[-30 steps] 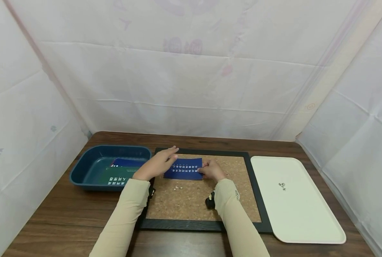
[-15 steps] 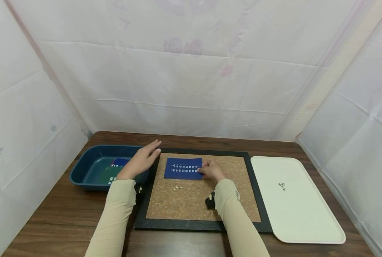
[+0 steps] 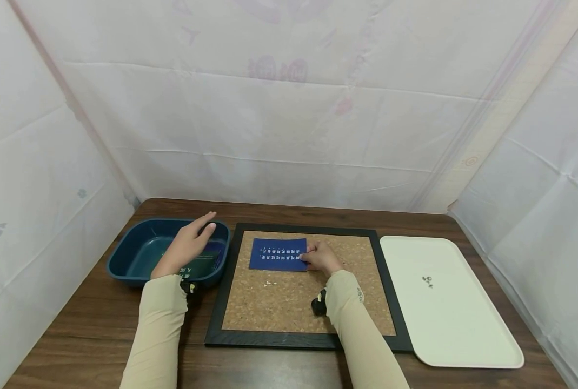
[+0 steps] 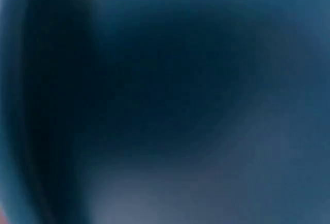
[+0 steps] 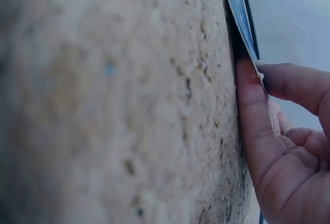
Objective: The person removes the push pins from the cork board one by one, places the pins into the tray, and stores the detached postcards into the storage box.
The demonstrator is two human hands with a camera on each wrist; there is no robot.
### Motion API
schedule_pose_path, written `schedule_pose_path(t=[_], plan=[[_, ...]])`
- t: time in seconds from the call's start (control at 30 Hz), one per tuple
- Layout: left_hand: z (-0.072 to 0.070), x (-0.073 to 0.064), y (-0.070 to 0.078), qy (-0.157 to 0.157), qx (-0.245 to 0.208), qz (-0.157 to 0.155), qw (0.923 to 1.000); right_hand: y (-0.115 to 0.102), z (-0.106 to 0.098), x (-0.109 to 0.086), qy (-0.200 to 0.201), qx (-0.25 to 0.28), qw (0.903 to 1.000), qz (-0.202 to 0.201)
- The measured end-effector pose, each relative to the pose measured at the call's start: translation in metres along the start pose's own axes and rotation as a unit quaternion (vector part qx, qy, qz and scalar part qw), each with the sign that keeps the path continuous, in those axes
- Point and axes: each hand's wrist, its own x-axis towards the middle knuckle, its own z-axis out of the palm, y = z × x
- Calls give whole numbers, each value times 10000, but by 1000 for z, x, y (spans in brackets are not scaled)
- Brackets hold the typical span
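Note:
My right hand (image 3: 324, 258) pinches the right edge of a blue card (image 3: 278, 255) with white writing, thumb on one face and a finger on the other. In the right wrist view the card (image 5: 241, 12) stands slightly off the cork surface (image 5: 154, 105). Over the blue-green basin (image 3: 128, 265) hovers my left hand (image 3: 185, 246), its fingers straight and nothing visible in its grasp. Beneath it, a green card (image 3: 202, 266) with white writing lies in the basin, partly hidden by the hand. The left wrist view is dark blue blur.
A black-framed cork board (image 3: 269, 308) lies mid-table, with small white bits (image 3: 270, 283) on it. At the right, a cream tray (image 3: 449, 313) sits against the frame, holding a little cluster of small dark pieces (image 3: 427, 281). White sheeting (image 3: 289, 129) rises behind the table.
My left hand has moved left, away from the blue card and over the basin. My right hand keeps its pinch on the card, nearly unmoved.

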Motion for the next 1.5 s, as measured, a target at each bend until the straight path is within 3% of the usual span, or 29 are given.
schedule_pose_path(t=[0.37,1.13,1.3,1.5], plan=[[-20,-16,-23,500,-50,-388,9980,0,-1,0,50,-60,9999,120],[-40,-38,-63,1448,249,-811,9858,0,-2,-1,8,2,10000,97],[-44,-42,-71,1648,366,-814,9823,-1,-2,-2,2,42,10000,61],[-46,-46,-83,1888,405,-582,9795,1,-2,0,23,31,9999,147]])
